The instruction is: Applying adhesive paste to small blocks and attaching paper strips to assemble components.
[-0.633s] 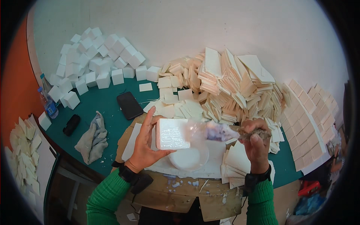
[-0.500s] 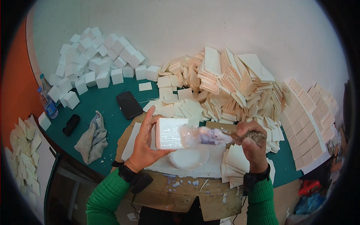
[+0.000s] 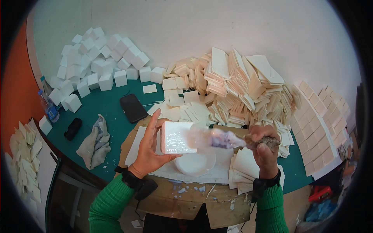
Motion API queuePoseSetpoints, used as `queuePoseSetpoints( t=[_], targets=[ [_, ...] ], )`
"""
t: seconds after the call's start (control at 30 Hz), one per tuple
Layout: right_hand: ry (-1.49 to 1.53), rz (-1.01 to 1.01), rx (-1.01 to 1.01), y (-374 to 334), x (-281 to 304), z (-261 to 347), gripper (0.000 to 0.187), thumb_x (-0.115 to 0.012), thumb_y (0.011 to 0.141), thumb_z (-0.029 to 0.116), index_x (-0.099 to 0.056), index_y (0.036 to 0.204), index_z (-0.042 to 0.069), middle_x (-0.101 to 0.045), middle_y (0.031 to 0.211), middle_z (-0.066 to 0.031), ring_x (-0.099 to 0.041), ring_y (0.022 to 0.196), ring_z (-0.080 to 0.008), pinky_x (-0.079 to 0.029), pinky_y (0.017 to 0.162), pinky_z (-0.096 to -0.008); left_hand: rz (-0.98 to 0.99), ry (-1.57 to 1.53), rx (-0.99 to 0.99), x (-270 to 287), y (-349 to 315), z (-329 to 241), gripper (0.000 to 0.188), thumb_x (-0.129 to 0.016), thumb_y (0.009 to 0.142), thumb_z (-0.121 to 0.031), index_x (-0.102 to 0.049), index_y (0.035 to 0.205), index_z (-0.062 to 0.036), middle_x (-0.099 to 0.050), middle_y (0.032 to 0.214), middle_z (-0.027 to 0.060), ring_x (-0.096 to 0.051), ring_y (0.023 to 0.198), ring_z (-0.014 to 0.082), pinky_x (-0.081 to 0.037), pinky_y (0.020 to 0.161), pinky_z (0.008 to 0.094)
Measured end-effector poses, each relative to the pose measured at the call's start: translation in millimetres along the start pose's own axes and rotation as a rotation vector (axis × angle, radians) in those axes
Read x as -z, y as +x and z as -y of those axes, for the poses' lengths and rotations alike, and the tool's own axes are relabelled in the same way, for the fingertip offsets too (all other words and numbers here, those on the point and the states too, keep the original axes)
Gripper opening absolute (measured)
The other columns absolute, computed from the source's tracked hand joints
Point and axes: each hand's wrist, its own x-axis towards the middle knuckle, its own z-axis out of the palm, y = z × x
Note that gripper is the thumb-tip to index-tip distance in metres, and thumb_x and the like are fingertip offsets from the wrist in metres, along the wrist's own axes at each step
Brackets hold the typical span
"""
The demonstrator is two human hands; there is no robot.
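My left hand (image 3: 149, 146) grips a white block (image 3: 176, 139) by its left side, thumb below and fingers above. The block's upper face is glossy and streaked with wet, glue-like liquid. Wrapped around the rough, crusted handle of a brush (image 3: 225, 139), my right hand (image 3: 265, 147) is closed. The brush head is smeared by motion at the block's right edge; I cannot tell whether it touches. A round white bowl (image 3: 211, 163) with white contents sits underneath, partly hidden by the block and brush.
Many white blocks (image 3: 105, 68) are heaped at the back left, and piled cream sheets (image 3: 241, 81) stand at the back. Pieces in rows (image 3: 316, 124) lie at the right. A phone (image 3: 133, 108), a cloth (image 3: 95, 143) and a bottle (image 3: 50, 110) are on the left.
My right hand and the brush have moved slightly to the right. The block and my left hand stay almost in place.
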Motion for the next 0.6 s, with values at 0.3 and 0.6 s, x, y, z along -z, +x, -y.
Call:
queuePoseSetpoints(
  t=[0.3, 0.6],
  targets=[
    [0.086, -0.155, -0.09, 1, -7, 2, 0.033, -0.067, 0.082, 0.032, -0.053, 0.091, 0.003, -0.054, 0.076, -0.0062, -0.047, 0.064, -0.0114, -0.037, 0.054, -0.0236, 0.014, 0.034, -0.024, 0, 1, 1, 0.117, -0.084, 0.057, -0.002, -0.01, 0.148, -0.0033, -0.047, 0.125, 0.0119, -0.046, 0.118, 0.0237, -0.031, 0.105, 0.0355],
    [0.372, -0.054, -0.387, -3, -25, -2, 0.032, -0.061, 0.087, 0.033, -0.051, 0.095, 0.004, -0.052, 0.071, -0.0038, -0.043, 0.056, -0.007, -0.037, 0.051, -0.0241, 0.071, 0.233, -0.116, 0, -2, 1, 0.113, -0.084, 0.059, -0.003, -0.014, 0.148, -0.0027, -0.05, 0.125, 0.0121, -0.047, 0.119, 0.024, -0.031, 0.106, 0.036]
  ],
)
